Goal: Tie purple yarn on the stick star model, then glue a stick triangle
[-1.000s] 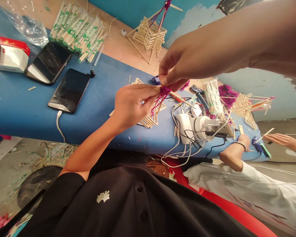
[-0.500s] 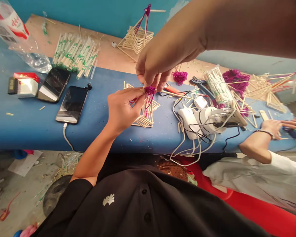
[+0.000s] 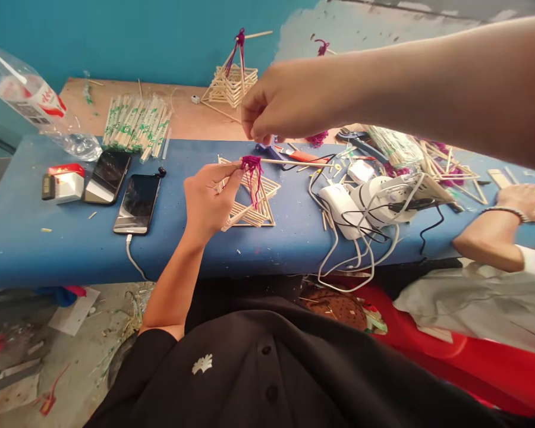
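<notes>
1. The left hand (image 3: 207, 199) pinches one end of a thin wooden stick (image 3: 279, 161), thumb and forefinger closed on it where purple yarn (image 3: 251, 166) is wound around it.
2. From that pinch the stick's long axis runs nearly level and away to the right, its free end reaching toward the orange-handled tool (image 3: 304, 157) lying on the blue table (image 3: 49, 249).
3. Loose ends of the yarn hang straight down from the pinch, in front of the star-shaped stick frame (image 3: 249, 205) that lies flat on the table just below and beyond the left hand.
4. The right hand (image 3: 285, 107) hovers above and slightly right of the wound yarn, close to it but apart. Its fingertips are drawn together as if on a strand; a thread between them is too fine to make out, so whether it grips anything cannot be told.
5. Of the two hands, the left is on the stick and yarn; the right is the nearer one to the stick's free length.
6. To the left of the left hand, well apart, lie two phones (image 3: 138, 202); a bundle of wrapped sticks (image 3: 136, 122) sits beyond them.
7. Far right of both hands, another person's hand (image 3: 521, 202) with a wristband rests on the table.
</notes>
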`<state>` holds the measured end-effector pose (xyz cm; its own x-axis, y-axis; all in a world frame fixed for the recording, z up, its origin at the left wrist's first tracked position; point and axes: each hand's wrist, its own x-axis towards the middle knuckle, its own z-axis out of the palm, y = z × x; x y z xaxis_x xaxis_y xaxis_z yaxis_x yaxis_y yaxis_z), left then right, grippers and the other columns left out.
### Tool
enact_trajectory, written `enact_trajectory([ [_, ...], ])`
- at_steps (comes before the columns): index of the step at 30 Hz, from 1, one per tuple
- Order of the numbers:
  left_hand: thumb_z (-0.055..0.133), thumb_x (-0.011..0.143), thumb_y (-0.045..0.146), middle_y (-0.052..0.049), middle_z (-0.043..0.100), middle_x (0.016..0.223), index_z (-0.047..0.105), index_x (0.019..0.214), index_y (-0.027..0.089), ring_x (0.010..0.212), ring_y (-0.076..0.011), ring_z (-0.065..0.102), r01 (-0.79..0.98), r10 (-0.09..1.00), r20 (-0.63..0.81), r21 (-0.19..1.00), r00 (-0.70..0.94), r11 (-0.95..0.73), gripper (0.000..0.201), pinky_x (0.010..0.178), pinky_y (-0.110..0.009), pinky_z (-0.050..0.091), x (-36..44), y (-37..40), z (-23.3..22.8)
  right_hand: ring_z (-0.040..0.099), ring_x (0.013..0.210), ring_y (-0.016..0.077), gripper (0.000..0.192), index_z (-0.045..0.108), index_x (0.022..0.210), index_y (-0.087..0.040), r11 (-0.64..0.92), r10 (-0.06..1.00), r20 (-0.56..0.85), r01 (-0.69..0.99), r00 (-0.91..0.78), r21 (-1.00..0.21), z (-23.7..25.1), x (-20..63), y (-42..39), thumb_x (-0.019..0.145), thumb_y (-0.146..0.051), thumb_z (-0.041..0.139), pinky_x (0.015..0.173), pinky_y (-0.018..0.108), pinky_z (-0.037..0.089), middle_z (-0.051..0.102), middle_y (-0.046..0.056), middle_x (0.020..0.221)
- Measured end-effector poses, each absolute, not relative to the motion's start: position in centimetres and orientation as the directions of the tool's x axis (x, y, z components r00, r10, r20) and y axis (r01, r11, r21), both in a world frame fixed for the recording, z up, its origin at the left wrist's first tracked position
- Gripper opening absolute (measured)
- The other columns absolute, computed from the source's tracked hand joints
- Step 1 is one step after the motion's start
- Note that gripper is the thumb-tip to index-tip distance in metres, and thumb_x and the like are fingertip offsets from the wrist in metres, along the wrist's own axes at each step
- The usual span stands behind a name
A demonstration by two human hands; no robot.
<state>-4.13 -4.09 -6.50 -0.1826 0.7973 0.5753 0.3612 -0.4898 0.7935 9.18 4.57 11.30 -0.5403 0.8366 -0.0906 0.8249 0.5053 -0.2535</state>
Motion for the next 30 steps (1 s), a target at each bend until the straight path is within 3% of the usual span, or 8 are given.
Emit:
enact_trajectory([
  [3,0.072,0.099,0.024,-0.001,0.086,0.110,0.086,0.102,0.027,0.109,-0.0208,0.080,0.438,0.770,0.617,0.745,-0.164,-0.503,0.015,0.105,-0.039,0.063,-4.9,-4.3,-6.4,0.065,0.077,0.0123,0.021,0.081,0.091,-0.021,0.525,0.851,0.023,0.850,-0.525,-0.031,12.1,10.8,2.2,0.086,-0.009,0.065,0.096,0.042,0.059,0.069,-0.005,0.077],
  [5,0.071,0.100,0.028,-0.003,0.086,0.115,0.085,0.107,0.027,0.115,-0.0222,0.078,0.484,0.747,0.643,0.715,-0.172,-0.504,0.016,0.110,-0.042,0.061,-5.9,-4.7,-6.5,0.065,0.089,0.0143,0.020,0.079,0.096,-0.021,0.528,0.846,0.113,0.847,-0.520,-0.054,12.1,12.2,0.1,0.089,-0.011,0.064,0.110,0.046,0.053,0.068,-0.004,0.082],
  [8,0.073,0.100,0.040,-0.005,0.083,0.126,0.081,0.122,0.027,0.122,-0.0249,0.076,0.534,0.721,0.656,0.701,-0.225,-0.472,0.027,0.114,-0.045,0.059,-7.7,-5.6,-7.4,0.057,0.072,0.0107,0.013,0.076,0.089,-0.020,0.542,0.837,0.243,0.803,-0.490,-0.248,9.7,14.7,-2.9,0.085,-0.013,0.067,0.099,0.040,0.056,0.067,-0.004,0.075],
  [12,0.078,0.091,0.070,-0.013,0.070,0.152,0.067,0.148,0.025,0.137,-0.0327,0.069,0.482,0.783,0.600,0.741,-0.164,-0.467,0.074,0.112,-0.049,0.059,-9.7,-7.1,-9.5,0.064,0.074,0.0163,0.016,0.069,0.089,-0.022,0.562,0.827,0.376,0.640,-0.418,-0.525,1.9,17.8,-5.5,0.090,-0.037,0.070,0.072,0.036,0.056,0.071,0.002,0.083],
  [16,0.088,0.074,0.080,-0.019,0.056,0.165,0.055,0.160,0.026,0.148,-0.0395,0.061,0.474,0.842,0.538,0.753,-0.045,-0.456,0.107,0.115,-0.052,0.059,-9.7,-8.0,-11.2,0.070,0.111,0.0302,0.077,0.065,0.126,-0.024,0.519,0.848,0.464,0.582,-0.257,-0.626,-7.0,18.6,-5.2,0.071,-0.074,0.086,0.096,0.052,0.064,0.071,0.013,0.124],
  [20,0.091,0.067,0.082,-0.020,0.059,0.161,0.057,0.157,0.025,0.144,-0.0398,0.063,0.505,0.852,0.519,0.755,-0.069,-0.418,0.112,0.108,-0.050,0.064,-8.7,-8.0,-11.9,0.064,0.134,0.0378,0.134,0.044,0.158,-0.027,0.426,0.904,0.391,0.416,-0.172,-0.803,-12.3,17.2,-3.8,0.050,-0.090,0.090,0.103,0.058,0.066,0.042,0.021,0.168],
  [25,0.094,0.067,0.076,-0.020,0.063,0.154,0.060,0.153,0.021,0.134,-0.0372,0.069,0.519,0.846,0.518,0.762,-0.129,-0.388,0.107,0.100,-0.046,0.068,-8.2,-7.7,-12.5,0.062,0.140,0.0362,0.127,0.044,0.160,-0.027,0.406,0.914,0.377,0.278,-0.152,-0.871,-13.5,15.9,-3.2,0.058,-0.089,0.088,0.110,0.055,0.066,0.055,0.017,0.159],
  [30,0.091,0.070,0.076,-0.019,0.066,0.152,0.063,0.150,0.020,0.133,-0.0372,0.070,0.597,0.835,0.537,0.710,-0.118,-0.372,0.101,0.104,-0.048,0.065,-8.4,-7.9,-12.6,0.061,0.143,0.0358,0.124,0.043,0.160,-0.026,0.441,0.897,0.419,0.238,-0.138,-0.866,-13.2,15.9,-3.4,0.060,-0.081,0.091,0.108,0.053,0.067,0.052,0.018,0.162],
])
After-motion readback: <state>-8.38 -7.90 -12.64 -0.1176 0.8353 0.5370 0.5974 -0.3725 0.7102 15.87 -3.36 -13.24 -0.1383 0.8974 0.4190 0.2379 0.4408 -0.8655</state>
